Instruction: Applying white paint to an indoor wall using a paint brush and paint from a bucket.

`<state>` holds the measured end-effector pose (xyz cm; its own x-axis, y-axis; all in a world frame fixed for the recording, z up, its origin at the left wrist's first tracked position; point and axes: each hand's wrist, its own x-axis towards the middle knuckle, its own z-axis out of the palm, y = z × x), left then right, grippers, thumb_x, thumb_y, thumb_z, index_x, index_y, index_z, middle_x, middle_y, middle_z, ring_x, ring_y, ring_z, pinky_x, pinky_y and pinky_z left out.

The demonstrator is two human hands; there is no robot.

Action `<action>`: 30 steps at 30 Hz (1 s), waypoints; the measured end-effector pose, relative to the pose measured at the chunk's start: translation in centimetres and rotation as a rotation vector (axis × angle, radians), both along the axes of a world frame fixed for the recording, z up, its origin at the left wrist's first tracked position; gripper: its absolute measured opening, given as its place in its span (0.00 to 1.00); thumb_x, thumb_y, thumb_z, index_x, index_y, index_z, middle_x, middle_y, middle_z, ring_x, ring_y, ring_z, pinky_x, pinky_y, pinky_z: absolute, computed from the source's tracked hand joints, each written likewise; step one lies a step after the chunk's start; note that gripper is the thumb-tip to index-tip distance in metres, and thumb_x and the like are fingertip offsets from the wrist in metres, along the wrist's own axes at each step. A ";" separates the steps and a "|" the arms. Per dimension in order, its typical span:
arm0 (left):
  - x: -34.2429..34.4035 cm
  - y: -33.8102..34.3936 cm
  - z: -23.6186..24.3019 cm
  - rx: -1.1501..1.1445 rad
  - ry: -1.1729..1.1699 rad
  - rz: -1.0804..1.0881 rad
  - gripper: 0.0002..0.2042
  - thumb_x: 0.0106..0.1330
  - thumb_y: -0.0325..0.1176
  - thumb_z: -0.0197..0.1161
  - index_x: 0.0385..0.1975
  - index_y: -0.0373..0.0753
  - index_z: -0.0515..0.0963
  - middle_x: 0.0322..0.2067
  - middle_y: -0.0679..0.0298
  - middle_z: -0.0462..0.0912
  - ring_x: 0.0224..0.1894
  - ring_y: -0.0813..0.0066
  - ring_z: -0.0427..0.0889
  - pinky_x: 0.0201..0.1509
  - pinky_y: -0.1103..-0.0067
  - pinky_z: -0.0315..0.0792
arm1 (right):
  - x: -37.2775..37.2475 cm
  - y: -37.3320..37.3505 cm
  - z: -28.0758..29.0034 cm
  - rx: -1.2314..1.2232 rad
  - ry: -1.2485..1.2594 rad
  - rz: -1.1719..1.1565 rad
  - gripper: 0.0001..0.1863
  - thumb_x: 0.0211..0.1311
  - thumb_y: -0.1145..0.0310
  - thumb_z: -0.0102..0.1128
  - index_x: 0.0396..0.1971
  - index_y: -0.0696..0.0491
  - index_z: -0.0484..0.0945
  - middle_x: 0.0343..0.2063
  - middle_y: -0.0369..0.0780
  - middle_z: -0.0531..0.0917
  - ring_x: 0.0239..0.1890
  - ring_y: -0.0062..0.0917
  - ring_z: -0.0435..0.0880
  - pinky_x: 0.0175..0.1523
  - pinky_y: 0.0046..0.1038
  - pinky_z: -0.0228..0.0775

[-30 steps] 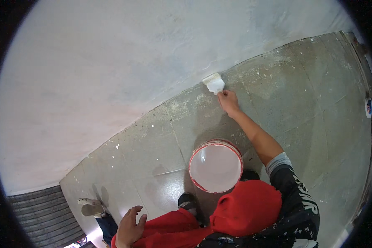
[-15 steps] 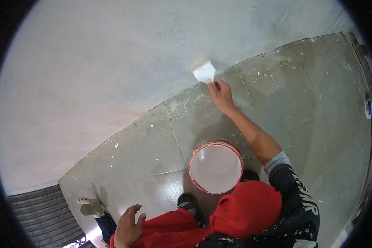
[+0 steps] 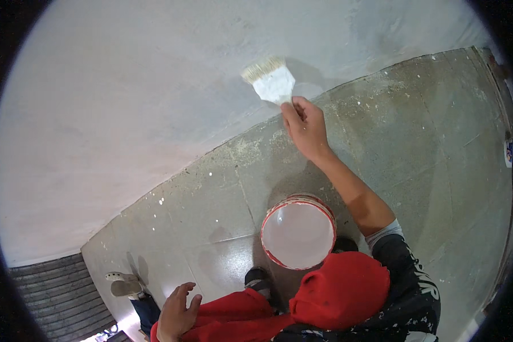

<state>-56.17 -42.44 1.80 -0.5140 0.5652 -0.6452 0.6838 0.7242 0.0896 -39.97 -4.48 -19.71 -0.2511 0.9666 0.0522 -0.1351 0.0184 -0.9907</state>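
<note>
My right hand (image 3: pixel 308 128) is closed round the handle of a wide paintbrush (image 3: pixel 273 84) with a white head and pale bristles. The brush is held up in front of the lower part of the pale wall (image 3: pixel 142 102), bristles pointing up and left. Whether the bristles touch the wall, I cannot tell. Below my right forearm stands a round bucket (image 3: pixel 298 235) with a red rim, holding whitish liquid. My left hand (image 3: pixel 179 312) is over my red-trousered leg, fingers stretched out and holding nothing.
The grey tiled floor (image 3: pixel 404 154) is flecked with white spots and meets the wall along a slanting edge. Another person's foot in a light clog (image 3: pixel 123 285) is at lower left, near a dark ribbed shutter (image 3: pixel 60 296). A small white and blue item (image 3: pixel 508 153) lies at the far right.
My right hand has shifted slightly up and left with the paintbrush, and the brush head appears larger and further left. My left hand and the bucket have hardly moved.
</note>
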 end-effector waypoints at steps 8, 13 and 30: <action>-0.2 0.5 -0.4 0.027 0.009 -0.064 0.18 0.64 0.38 0.59 0.50 0.36 0.73 0.47 0.50 0.79 0.50 0.53 0.77 0.54 0.67 0.71 | -0.1 0.1 -11.7 -0.376 -0.235 -0.032 0.15 0.62 0.64 0.55 0.22 0.62 0.73 0.18 0.36 0.76 0.22 0.16 0.72 0.27 0.24 0.63; -0.3 -0.1 -0.5 0.023 0.003 -0.053 0.18 0.64 0.38 0.59 0.50 0.35 0.73 0.47 0.49 0.78 0.49 0.51 0.78 0.53 0.66 0.71 | 0.4 0.5 -11.4 -0.482 -0.297 0.016 0.13 0.64 0.65 0.54 0.22 0.56 0.72 0.14 0.32 0.71 0.11 0.15 0.65 0.16 0.20 0.55; -0.5 0.7 -0.3 -0.040 -0.006 -0.080 0.18 0.66 0.37 0.57 0.52 0.36 0.71 0.50 0.52 0.77 0.52 0.59 0.78 0.54 0.70 0.73 | -0.5 0.2 -9.2 -0.268 -0.289 0.014 0.14 0.64 0.65 0.49 0.27 0.63 0.73 0.18 0.40 0.76 0.22 0.26 0.76 0.29 0.30 0.67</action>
<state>-56.70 -41.74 1.54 -0.4645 0.5782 -0.6708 0.7393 0.6702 0.0658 -40.51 -4.30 -28.89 -0.2315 0.9329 -0.2759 0.1514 -0.2456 -0.9575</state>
